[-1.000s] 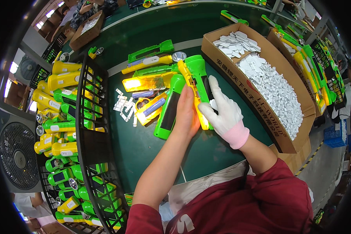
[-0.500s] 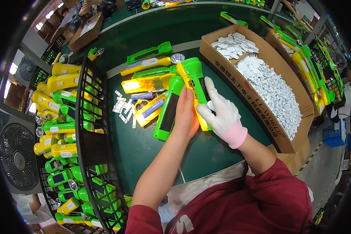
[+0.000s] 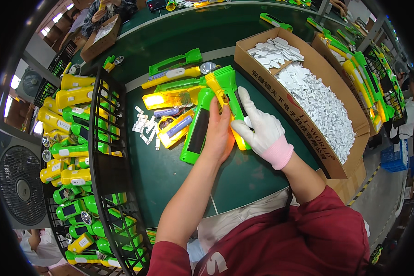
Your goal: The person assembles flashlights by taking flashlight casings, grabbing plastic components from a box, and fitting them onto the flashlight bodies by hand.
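Observation:
My bare left hand is wrapped round a green and yellow flashlight, its head pointing away from me. On the flashlight's right side, my white-gloved right hand grips the body between thumb and fingers; a small white bit shows there, too little to name. Left of my left hand lies a green flashlight shell with a dark panel. Close by are a yellow shell holding a purple cell, a lit yellow shell with thin wires, and small white pieces.
A black crate full of green and yellow flashlights stands at the left. At the right, a cardboard box holds many white plastic parts. More shells lie farther back on the green table. A fan stands far left.
Both hands and the flashlight have shifted very slightly away and to the left. My grip looks the same. At the back left, another person's hands have moved.

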### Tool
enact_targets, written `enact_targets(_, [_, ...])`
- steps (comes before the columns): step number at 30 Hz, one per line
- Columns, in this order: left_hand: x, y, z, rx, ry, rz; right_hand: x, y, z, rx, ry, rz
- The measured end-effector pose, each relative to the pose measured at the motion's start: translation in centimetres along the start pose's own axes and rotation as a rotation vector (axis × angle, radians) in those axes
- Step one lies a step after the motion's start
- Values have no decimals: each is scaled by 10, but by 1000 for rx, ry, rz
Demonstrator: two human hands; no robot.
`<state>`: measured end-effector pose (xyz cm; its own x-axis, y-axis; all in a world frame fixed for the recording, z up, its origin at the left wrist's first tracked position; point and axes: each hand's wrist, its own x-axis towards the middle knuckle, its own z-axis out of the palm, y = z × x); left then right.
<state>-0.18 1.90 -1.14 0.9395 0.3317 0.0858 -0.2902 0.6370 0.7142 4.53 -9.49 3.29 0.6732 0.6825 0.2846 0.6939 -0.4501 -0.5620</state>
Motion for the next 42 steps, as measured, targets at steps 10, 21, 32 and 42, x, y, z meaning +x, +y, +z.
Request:
enact_targets(10, [-2,-5,3,116,46,-93,5,2,-6,1,29,93])
enact_targets(21, [-4,4,10,40,-27,-128,17,11,-23,1091,-45,332])
enact_targets(32, [-3,14,8,-51,-34,-140,20,19,-31,1051,-5,310])
enact_targets(42, [-6,8,8,138,37,-103,18,12,-38,1018,-6,374])
